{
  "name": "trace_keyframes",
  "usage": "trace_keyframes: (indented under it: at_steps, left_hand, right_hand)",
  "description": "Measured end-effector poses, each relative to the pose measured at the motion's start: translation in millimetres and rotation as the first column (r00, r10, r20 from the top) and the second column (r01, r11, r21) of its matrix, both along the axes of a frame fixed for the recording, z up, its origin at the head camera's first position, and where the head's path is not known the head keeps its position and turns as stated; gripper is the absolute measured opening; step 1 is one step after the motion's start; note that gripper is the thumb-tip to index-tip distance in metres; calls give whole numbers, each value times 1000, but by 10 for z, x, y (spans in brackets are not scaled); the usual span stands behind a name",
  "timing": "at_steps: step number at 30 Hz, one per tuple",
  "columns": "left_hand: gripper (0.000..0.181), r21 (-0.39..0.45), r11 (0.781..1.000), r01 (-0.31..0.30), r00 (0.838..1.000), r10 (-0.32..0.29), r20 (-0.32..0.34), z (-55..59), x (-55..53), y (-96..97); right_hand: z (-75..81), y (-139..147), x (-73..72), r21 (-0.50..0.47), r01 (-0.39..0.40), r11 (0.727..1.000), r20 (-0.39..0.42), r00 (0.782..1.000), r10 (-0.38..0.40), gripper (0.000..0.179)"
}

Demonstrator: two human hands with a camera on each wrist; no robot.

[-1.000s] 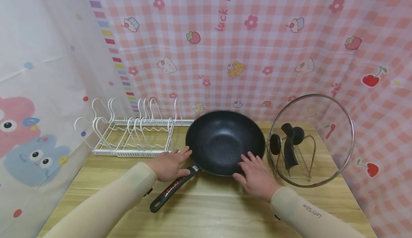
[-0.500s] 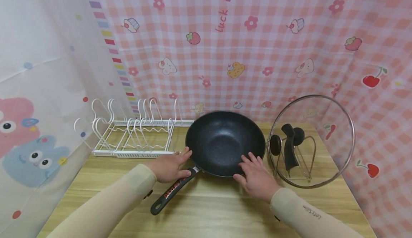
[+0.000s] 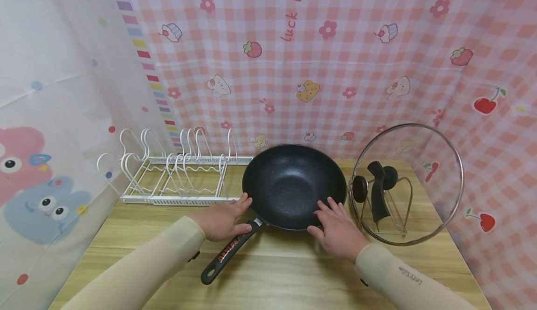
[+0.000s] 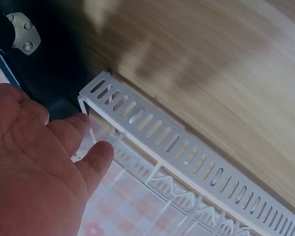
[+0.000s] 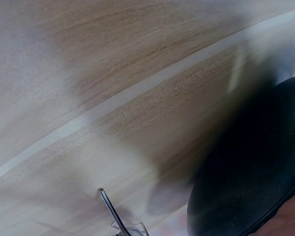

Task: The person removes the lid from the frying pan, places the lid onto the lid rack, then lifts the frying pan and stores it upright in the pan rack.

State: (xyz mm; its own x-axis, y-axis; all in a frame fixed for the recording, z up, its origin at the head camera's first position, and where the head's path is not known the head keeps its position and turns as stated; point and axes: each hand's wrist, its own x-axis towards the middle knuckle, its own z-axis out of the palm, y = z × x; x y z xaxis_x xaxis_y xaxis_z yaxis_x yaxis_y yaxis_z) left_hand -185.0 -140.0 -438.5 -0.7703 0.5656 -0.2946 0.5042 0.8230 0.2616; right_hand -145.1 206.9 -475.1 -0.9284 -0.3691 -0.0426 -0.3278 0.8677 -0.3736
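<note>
A black wok sits mid-table in the head view, its bowl facing up and its long black handle angled toward the lower left. At the wok's left rim, my left hand has its fingers extended, with the thumb beside the base of the handle. On the near right, the fingers of my right hand lie spread over the rim. The left wrist view shows the left hand palm side, fingertips near the dark wok wall. In the right wrist view, the wok's underside hides most of the right hand.
A white wire rack with upright hoops stands left of the wok, its right end reaching close to the wok. To the right, a large glass lid leans upright in a wire stand. A pink checked curtain hangs behind the table.
The wok has turned slightly, its handle end swinging toward me and to the right. Both hands have shifted a little to the right with it, keeping their places at the rim.
</note>
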Motion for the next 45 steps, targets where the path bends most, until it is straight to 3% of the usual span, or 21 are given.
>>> trace_keyframes:
  at_steps: [8,15,21,29,38,45]
  left_hand:
    - [82,19,1000,13,1000,-13,-7,3,29,6]
    - [84,28,1000,5,999,-3,-50,10,-23,-19]
    - [88,17,1000,-25,1000,25,-13,-8,-57,-13]
    - [93,30,998,-47,999,47,7,-41,-72,-31]
    - [93,8,999,-45,999,45,-4,-52,-49,-6]
    - [92,9,998,-58,998,58,-17,-81,-8,23]
  right_hand:
    - [11,23,-12,2,9,1000,4,1000,-9,56]
    - [50,-38,-4,-22,2,1000,0,1000,-2,55]
    - [44,-116,20,-53,2,999,37,999,0,64]
    - [19,-125,26,-42,5,999,15,1000,-4,62]
    - [27,-109,35,-61,10,998,6,1000,-10,60]
    - [32,-76,0,-23,7,1000,15,1000,-7,61]
